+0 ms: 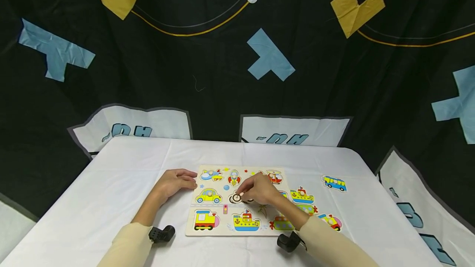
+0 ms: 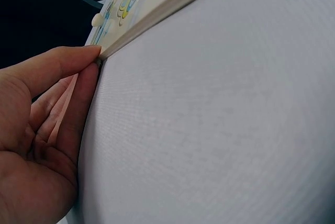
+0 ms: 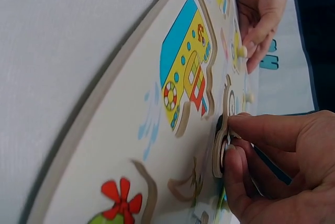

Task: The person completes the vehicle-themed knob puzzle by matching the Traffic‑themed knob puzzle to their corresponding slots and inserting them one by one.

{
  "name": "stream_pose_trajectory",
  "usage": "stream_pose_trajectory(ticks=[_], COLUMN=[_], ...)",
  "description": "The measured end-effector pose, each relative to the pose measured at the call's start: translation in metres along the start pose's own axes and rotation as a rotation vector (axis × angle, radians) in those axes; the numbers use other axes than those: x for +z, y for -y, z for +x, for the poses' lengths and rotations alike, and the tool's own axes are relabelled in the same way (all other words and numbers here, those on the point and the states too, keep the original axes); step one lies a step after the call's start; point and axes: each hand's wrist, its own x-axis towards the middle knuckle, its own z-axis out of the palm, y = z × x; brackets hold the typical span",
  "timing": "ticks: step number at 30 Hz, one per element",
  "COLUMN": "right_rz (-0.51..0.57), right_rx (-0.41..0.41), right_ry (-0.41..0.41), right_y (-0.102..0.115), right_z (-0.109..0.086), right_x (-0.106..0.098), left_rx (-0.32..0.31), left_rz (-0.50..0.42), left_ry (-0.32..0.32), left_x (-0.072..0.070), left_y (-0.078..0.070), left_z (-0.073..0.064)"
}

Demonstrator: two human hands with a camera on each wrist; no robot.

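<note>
My right hand (image 1: 259, 189) pinches a small wheeled puzzle piece (image 3: 220, 153) between thumb and fingertips over the middle of the wooden puzzle board (image 1: 256, 234). One round dark-rimmed wheel shows; my fingers cover most of the rest, and I cannot tell whether the piece sits in its recess. At the board's left edge, my left hand (image 1: 174, 183) touches the rim with its fingertips, as the left wrist view shows close up. A knobbed car piece (image 1: 208, 195) and plane piece (image 1: 211, 175) lie in the board near it.
Loose pieces lie right of the board: a bus (image 1: 335, 183), a ship (image 1: 302, 195), a partly hidden green piece (image 1: 308, 209) and a train (image 1: 331, 221). A rocket piece (image 1: 234, 178) sits in the board. White cloth (image 1: 141, 155) covers the table; a dark curtain hangs behind.
</note>
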Motion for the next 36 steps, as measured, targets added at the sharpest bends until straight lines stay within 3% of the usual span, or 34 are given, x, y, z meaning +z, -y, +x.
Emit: stream_pose_trajectory(ticks=[25,36], right_rz=[0.004,0.022], right_rx=[0.048,0.034], right_ry=[0.009,-0.004], right_y=[0.004,0.004], right_z=[0.004,0.002], right_x=[0.011,-0.001], left_rx=[-0.011,-0.003], left_rz=[-0.01,-0.012], left_ry=[0.004,0.001], left_x=[0.0,0.0], left_y=[-0.001,0.001], left_z=[-0.002,0.0])
